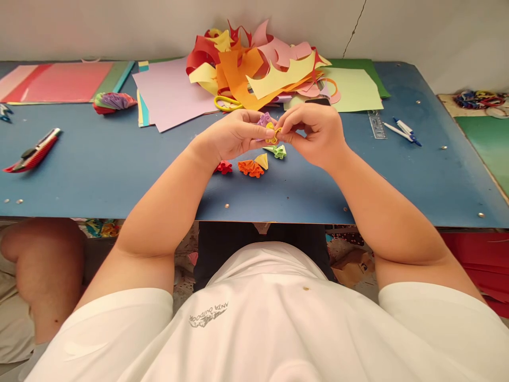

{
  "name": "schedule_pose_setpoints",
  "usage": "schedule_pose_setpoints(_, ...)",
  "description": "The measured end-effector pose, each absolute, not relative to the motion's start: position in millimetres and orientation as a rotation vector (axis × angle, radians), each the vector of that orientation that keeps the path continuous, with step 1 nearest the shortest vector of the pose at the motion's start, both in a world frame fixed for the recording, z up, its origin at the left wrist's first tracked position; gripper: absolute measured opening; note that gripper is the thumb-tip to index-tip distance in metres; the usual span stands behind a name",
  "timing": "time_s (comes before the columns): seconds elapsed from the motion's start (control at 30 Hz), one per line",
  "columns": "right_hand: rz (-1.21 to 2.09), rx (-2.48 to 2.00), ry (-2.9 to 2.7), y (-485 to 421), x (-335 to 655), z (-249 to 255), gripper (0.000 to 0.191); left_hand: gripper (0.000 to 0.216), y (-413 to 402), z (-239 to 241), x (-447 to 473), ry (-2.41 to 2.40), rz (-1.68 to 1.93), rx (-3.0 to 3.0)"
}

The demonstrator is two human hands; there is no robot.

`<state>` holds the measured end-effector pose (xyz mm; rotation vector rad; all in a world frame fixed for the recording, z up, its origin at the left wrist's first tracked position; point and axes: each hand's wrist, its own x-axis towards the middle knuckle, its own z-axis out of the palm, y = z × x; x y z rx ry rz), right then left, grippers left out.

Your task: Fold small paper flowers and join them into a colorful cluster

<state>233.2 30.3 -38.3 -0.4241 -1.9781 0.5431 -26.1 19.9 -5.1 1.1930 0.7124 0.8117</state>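
My left hand [233, 131] is closed around small folded paper pieces, with a frilled purple piece [264, 119] showing above the thumb. A curled yellow paper piece [272, 139] sits at the thumb's tip. My right hand [318, 131] pinches the yellow piece's edge between thumb and forefinger. Just below the hands, a green folded paper piece [280, 152] lies on the table. Nearer to me are a frilled orange paper piece [250, 168], a pale yellow paper cone [262, 161] and a red paper piece [225, 167], the last partly behind my left wrist.
Coloured paper scraps [238, 69] are heaped at the back of the blue table [119, 180], with yellow-handled scissors [227, 103] at their front. A red utility knife [34, 153] and a multicoloured paper bundle [113, 102] lie left. Pens [403, 131] and a clear ruler [377, 125] lie right.
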Motion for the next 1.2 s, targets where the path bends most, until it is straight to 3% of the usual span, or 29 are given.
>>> schedule_pose_setpoints(0.2,0.386,-0.39,-2.055,32.0,238.6,-39.6,0.021,0.013,20.7,-4.5,-26.6,0.744,0.825,1.179)
schedule_pose_setpoints(0.43,0.121,-0.367,-2.106,37.3,238.0,-47.1,0.021,0.012,15.3,-0.7,-24.4,0.79,0.825,1.17)
schedule_pose_setpoints(0.6,0.178,-0.422,-2.039,37.2,236.7,-50.1,0.012,0.011,7.2,11.2,-21.4,0.803,0.821,1.163)
schedule_pose_setpoints(0.7,0.249,-0.485,-2.036,39.4,241.3,-47.9,0.014,0.023,4.0,17.7,-20.3,0.789,0.805,1.1)
schedule_pose_setpoints(0.97,0.235,-0.376,-2.23,41.0,254.4,-30.8,0.032,0.013,10.2,14.7,-29.8,0.834,0.732,1.18)
schedule_pose_setpoints(1.2,0.299,-0.453,-2.287,40.7,252.9,-32.0,0.025,0.02,15.5,11.0,-32.8,0.84,0.723,1.128)
